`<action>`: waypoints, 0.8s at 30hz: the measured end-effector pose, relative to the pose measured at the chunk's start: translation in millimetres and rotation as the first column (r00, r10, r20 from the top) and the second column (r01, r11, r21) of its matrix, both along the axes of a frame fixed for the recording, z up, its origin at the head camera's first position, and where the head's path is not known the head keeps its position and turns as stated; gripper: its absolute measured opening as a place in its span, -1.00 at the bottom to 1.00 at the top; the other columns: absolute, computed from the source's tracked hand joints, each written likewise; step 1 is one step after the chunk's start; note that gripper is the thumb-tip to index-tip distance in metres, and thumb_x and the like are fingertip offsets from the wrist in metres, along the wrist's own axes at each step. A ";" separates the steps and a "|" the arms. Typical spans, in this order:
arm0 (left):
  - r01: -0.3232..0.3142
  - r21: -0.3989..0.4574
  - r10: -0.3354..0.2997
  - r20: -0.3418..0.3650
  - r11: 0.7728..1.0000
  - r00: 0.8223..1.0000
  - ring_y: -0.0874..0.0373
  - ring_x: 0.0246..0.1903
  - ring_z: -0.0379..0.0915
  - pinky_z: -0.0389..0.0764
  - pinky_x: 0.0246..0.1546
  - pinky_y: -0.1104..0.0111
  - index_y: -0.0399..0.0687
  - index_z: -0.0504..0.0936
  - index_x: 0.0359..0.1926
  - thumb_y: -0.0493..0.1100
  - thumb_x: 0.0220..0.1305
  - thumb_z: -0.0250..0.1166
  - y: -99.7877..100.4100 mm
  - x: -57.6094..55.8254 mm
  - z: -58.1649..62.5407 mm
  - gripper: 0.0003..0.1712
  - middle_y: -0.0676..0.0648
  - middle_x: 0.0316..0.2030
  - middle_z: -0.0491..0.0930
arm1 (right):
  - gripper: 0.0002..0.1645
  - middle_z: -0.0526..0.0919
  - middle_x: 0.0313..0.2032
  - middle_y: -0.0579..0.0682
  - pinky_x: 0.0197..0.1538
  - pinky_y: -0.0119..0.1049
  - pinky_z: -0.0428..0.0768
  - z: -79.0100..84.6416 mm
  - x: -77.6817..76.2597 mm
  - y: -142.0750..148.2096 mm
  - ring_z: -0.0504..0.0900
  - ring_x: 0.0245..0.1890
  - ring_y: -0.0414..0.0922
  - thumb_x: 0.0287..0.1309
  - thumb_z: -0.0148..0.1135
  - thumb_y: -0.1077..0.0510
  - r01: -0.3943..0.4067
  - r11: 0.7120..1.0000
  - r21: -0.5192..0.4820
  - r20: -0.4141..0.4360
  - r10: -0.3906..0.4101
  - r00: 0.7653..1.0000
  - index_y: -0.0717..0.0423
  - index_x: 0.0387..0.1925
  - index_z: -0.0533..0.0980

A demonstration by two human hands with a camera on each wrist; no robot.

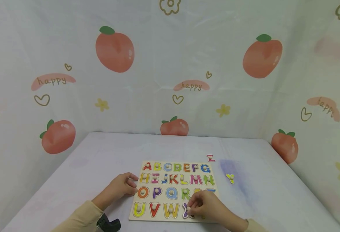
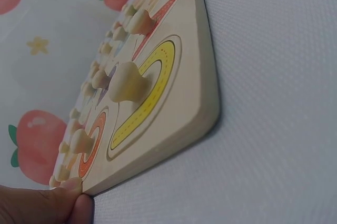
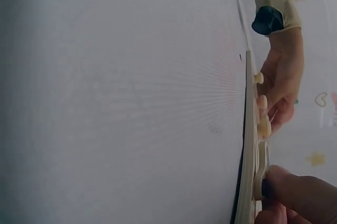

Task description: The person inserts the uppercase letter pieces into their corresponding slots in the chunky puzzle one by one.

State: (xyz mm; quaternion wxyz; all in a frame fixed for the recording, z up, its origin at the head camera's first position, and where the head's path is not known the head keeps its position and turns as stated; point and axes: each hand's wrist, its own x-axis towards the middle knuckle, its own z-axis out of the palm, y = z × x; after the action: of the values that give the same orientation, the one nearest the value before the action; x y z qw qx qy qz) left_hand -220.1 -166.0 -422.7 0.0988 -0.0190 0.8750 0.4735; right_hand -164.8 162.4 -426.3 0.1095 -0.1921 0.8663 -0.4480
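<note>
A wooden alphabet puzzle board lies on the table, its colored letters bearing small round knobs. My right hand pinches the knob of the purple X piece over the bottom row, just right of the W. In the right wrist view that piece shows edge-on, close over the board. My left hand rests against the board's left edge beside the O, fingers relaxed. The left wrist view has a thumb at that edge. Part of the lower right rows is hidden by my right hand.
A yellow Y piece lies on the table right of the board. Beyond the board's far right corner is a red Z piece. A white cloth backdrop with printed fruit rises behind the table. My left wrist carries a black device.
</note>
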 end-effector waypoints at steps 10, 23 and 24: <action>0.002 -0.013 -0.002 0.012 1.000 1.000 0.15 -0.45 0.46 0.56 -0.42 0.37 -0.29 0.53 -0.03 -0.37 0.00 0.44 0.1 -0.3 2.0 -0.54 -0.09 -0.39 0.54 | -0.83 0.55 -0.62 -0.17 -0.51 -0.50 0.38 3.2 0.3 -3.1 0.44 -0.60 -0.34 -0.10 0.51 0.18 0.006 1.000 0.023 0.030 -0.007 1.000 0.08 -0.55 0.61; 0.001 -0.009 -0.001 0.016 1.000 1.000 0.15 -0.45 0.45 0.56 -0.42 0.36 -0.29 0.53 -0.03 -0.37 0.01 0.44 0.0 -0.2 2.5 -0.54 -0.09 -0.39 0.53 | -0.80 0.54 -0.64 -0.19 -0.46 -0.48 0.38 7.7 -4.4 -5.6 0.45 -0.56 -0.28 -0.14 0.53 0.19 0.009 0.996 0.088 0.091 -0.017 0.996 0.04 -0.58 0.59; 0.003 -0.004 -0.003 0.014 1.000 1.000 0.14 -0.45 0.45 0.57 -0.41 0.36 -0.29 0.53 -0.02 -0.37 0.01 0.44 0.0 -0.3 1.9 -0.54 -0.09 -0.39 0.53 | -0.80 0.53 -0.64 -0.19 -0.45 -0.48 0.37 8.1 -4.3 -5.5 0.44 -0.56 -0.29 -0.14 0.52 0.19 0.004 0.996 0.090 0.087 -0.012 0.996 0.04 -0.58 0.58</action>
State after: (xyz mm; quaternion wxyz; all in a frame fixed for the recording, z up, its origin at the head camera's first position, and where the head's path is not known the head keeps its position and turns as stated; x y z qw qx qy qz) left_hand -220.4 -166.1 -420.7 0.1057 -0.0214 0.8753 0.4713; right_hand -169.1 156.8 -418.2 0.1542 -0.1635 0.8806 -0.4172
